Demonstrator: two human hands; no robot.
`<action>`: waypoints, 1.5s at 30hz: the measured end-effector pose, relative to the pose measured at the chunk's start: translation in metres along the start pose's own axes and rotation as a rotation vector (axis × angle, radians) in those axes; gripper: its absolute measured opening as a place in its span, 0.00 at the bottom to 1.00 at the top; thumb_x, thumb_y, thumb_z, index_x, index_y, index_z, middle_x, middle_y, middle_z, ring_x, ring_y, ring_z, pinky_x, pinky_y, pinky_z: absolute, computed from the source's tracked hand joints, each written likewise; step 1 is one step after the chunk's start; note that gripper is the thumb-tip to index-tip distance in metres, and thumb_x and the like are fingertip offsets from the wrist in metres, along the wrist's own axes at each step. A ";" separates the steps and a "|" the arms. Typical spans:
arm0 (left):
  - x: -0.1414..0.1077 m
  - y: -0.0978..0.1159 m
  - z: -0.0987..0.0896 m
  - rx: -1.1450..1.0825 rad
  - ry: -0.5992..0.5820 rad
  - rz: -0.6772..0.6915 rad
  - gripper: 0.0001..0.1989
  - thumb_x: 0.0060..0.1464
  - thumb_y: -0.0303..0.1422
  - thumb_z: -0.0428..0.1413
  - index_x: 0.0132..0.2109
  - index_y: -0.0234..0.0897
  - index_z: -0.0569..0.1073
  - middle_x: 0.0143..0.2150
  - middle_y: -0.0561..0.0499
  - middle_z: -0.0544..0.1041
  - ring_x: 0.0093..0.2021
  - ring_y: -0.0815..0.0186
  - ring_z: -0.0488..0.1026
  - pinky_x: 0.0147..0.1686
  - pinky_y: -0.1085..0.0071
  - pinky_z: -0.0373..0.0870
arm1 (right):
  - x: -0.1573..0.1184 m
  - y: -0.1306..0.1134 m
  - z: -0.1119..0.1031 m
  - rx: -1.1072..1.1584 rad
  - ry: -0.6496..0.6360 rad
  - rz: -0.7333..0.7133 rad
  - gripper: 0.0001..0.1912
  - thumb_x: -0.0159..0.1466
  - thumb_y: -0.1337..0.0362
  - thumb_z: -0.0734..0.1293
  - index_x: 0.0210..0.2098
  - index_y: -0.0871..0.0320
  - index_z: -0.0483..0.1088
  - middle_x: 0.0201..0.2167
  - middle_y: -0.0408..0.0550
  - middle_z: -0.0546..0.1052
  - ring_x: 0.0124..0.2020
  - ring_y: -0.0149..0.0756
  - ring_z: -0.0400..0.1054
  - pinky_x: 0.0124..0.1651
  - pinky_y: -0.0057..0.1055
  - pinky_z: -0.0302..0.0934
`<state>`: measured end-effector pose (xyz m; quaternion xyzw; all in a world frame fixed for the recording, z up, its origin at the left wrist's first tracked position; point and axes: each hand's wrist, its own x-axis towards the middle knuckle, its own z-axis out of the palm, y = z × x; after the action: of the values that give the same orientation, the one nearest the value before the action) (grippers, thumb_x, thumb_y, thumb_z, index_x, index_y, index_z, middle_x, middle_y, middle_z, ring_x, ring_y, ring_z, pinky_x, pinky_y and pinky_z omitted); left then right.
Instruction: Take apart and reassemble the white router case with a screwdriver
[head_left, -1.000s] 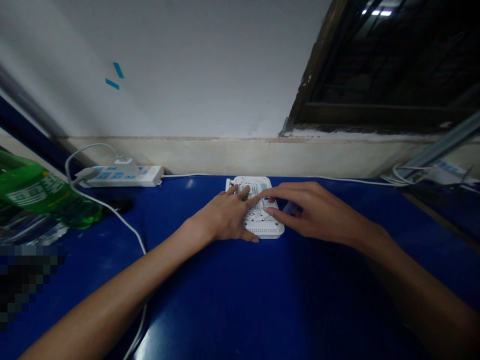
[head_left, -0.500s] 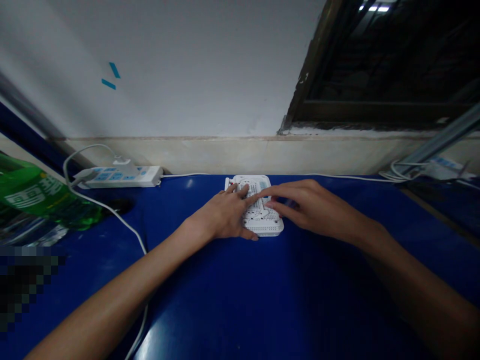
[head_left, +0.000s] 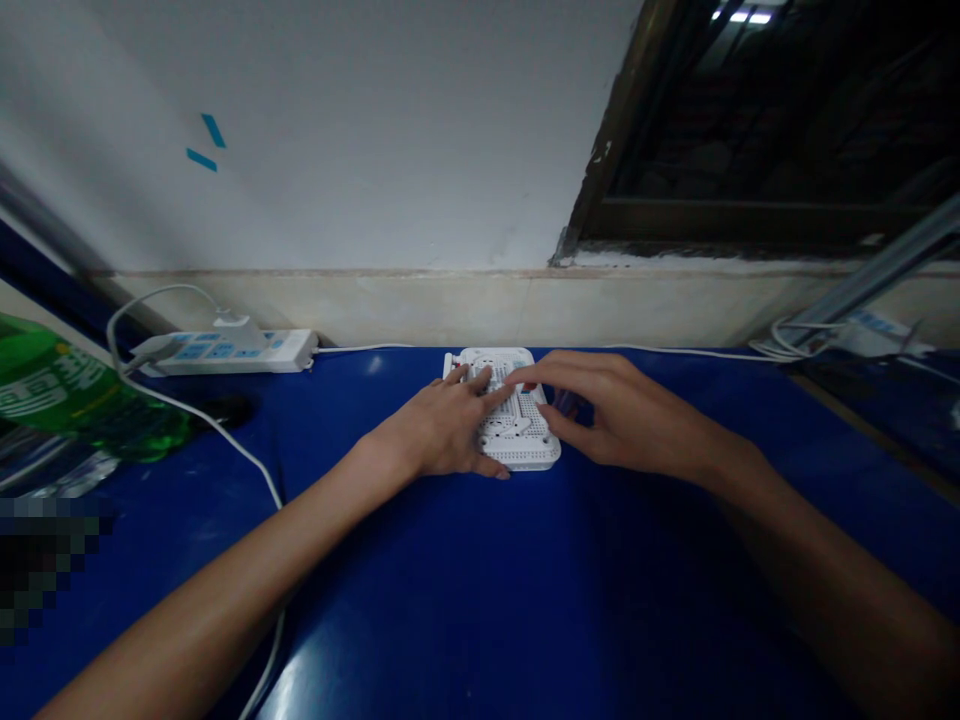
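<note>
A white perforated plastic device (head_left: 517,458), flat with rounded corners and rows of small holes, lies on the blue table near the wall. Fingers spread, my left hand (head_left: 450,428) rests across its left side, with the thumb at the near edge. From the right, my right hand (head_left: 626,410) reaches over the device. Its index finger touches the top surface beside the left fingers, while the thumb stays apart near the right edge. I see nothing held between that finger and thumb. Part of the device is hidden under the left fingers.
To the left stand a white power strip (head_left: 289,352) with a plug in it and a green bottle (head_left: 67,385). A white cable (head_left: 251,455) runs down the blue table (head_left: 465,600). At the right, a metal bar (head_left: 877,275) slants above coiled cord.
The whole view has shifted slightly. My right thumb and index finger have moved a little farther apart. My left hand keeps its place on the device.
</note>
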<state>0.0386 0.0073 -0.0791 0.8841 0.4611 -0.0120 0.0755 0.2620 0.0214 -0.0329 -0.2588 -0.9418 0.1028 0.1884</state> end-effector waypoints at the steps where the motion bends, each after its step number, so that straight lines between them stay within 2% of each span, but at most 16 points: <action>1: 0.000 0.000 0.000 -0.003 0.000 0.002 0.52 0.49 0.58 0.60 0.72 0.46 0.45 0.73 0.42 0.49 0.71 0.41 0.49 0.66 0.47 0.50 | 0.000 -0.001 0.000 0.008 0.001 -0.005 0.25 0.62 0.72 0.65 0.57 0.51 0.70 0.48 0.47 0.79 0.45 0.37 0.74 0.47 0.32 0.65; 3: 0.000 -0.001 0.000 -0.010 0.000 0.014 0.51 0.50 0.58 0.59 0.72 0.47 0.44 0.73 0.44 0.49 0.71 0.41 0.48 0.66 0.46 0.50 | 0.001 -0.002 -0.001 0.008 -0.003 0.003 0.26 0.61 0.72 0.66 0.58 0.52 0.70 0.47 0.46 0.80 0.41 0.36 0.74 0.44 0.31 0.65; 7: 0.000 -0.001 0.000 -0.020 0.000 0.015 0.51 0.50 0.57 0.59 0.72 0.49 0.43 0.73 0.45 0.50 0.71 0.41 0.48 0.65 0.47 0.51 | 0.001 -0.002 -0.002 0.003 -0.045 0.041 0.17 0.67 0.67 0.63 0.54 0.53 0.73 0.40 0.45 0.81 0.36 0.33 0.74 0.39 0.29 0.63; 12: 0.000 -0.002 -0.001 -0.015 -0.003 0.011 0.51 0.49 0.58 0.59 0.72 0.49 0.45 0.74 0.44 0.49 0.71 0.41 0.48 0.66 0.48 0.51 | 0.000 -0.003 -0.006 0.016 -0.027 0.023 0.27 0.61 0.72 0.65 0.60 0.52 0.68 0.47 0.46 0.79 0.40 0.35 0.73 0.42 0.29 0.63; 17: 0.000 0.000 -0.002 -0.014 -0.010 -0.001 0.52 0.49 0.58 0.60 0.72 0.48 0.45 0.73 0.43 0.50 0.71 0.42 0.50 0.66 0.49 0.52 | 0.001 -0.004 -0.007 0.019 -0.050 0.040 0.16 0.67 0.67 0.64 0.53 0.54 0.73 0.41 0.45 0.81 0.35 0.32 0.73 0.38 0.28 0.62; 19: 0.000 0.001 -0.003 -0.008 -0.013 -0.008 0.52 0.48 0.58 0.60 0.72 0.47 0.46 0.73 0.42 0.50 0.71 0.42 0.50 0.66 0.49 0.52 | 0.000 -0.004 -0.008 0.042 -0.051 0.025 0.19 0.66 0.70 0.62 0.54 0.53 0.72 0.43 0.45 0.80 0.34 0.31 0.72 0.38 0.28 0.62; 21: 0.000 0.002 -0.003 -0.002 -0.019 -0.014 0.53 0.48 0.58 0.61 0.72 0.44 0.47 0.73 0.41 0.49 0.71 0.43 0.49 0.67 0.49 0.50 | -0.001 -0.005 -0.008 0.045 -0.047 0.016 0.26 0.62 0.73 0.63 0.59 0.52 0.69 0.45 0.45 0.80 0.35 0.32 0.72 0.39 0.28 0.63; 23: 0.000 0.002 -0.004 -0.001 -0.021 -0.017 0.52 0.48 0.57 0.61 0.72 0.42 0.48 0.73 0.40 0.49 0.71 0.44 0.49 0.68 0.50 0.48 | -0.002 -0.005 -0.009 0.019 -0.036 0.022 0.29 0.60 0.72 0.65 0.60 0.51 0.67 0.45 0.46 0.79 0.37 0.34 0.72 0.40 0.30 0.63; 28: 0.001 0.003 -0.005 -0.020 -0.011 0.003 0.53 0.48 0.56 0.62 0.72 0.48 0.44 0.73 0.43 0.50 0.71 0.44 0.50 0.67 0.48 0.50 | -0.001 -0.003 -0.007 0.007 -0.061 0.017 0.16 0.68 0.66 0.62 0.53 0.53 0.73 0.45 0.47 0.79 0.42 0.35 0.73 0.44 0.32 0.63; 32: 0.001 0.004 -0.006 -0.017 -0.030 -0.018 0.52 0.48 0.55 0.62 0.72 0.44 0.47 0.73 0.40 0.50 0.71 0.43 0.50 0.67 0.48 0.49 | -0.002 -0.004 -0.010 0.052 -0.075 -0.005 0.25 0.64 0.73 0.63 0.59 0.50 0.68 0.50 0.46 0.78 0.46 0.35 0.73 0.49 0.32 0.63; 34: 0.001 0.004 -0.006 -0.013 -0.032 -0.020 0.53 0.48 0.55 0.63 0.72 0.44 0.47 0.73 0.40 0.50 0.71 0.44 0.51 0.68 0.48 0.49 | -0.004 -0.004 -0.012 0.028 -0.088 0.007 0.30 0.61 0.73 0.65 0.61 0.49 0.66 0.50 0.46 0.77 0.46 0.36 0.72 0.49 0.33 0.63; 39: 0.001 0.003 -0.004 -0.002 -0.012 -0.008 0.55 0.47 0.57 0.62 0.73 0.47 0.42 0.74 0.42 0.46 0.71 0.44 0.49 0.67 0.50 0.50 | -0.010 0.001 -0.011 -0.001 -0.160 0.056 0.27 0.62 0.69 0.68 0.60 0.47 0.66 0.46 0.46 0.78 0.47 0.39 0.71 0.47 0.34 0.63; 45: 0.001 0.001 -0.003 0.001 -0.034 -0.025 0.55 0.47 0.59 0.61 0.73 0.44 0.45 0.74 0.41 0.47 0.71 0.41 0.48 0.67 0.48 0.51 | -0.007 0.005 -0.017 0.062 -0.164 0.032 0.27 0.64 0.73 0.66 0.61 0.48 0.66 0.48 0.45 0.78 0.43 0.34 0.73 0.46 0.31 0.64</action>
<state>0.0400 0.0082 -0.0766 0.8780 0.4705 -0.0285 0.0828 0.2771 0.0237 -0.0211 -0.2588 -0.9461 0.1557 0.1166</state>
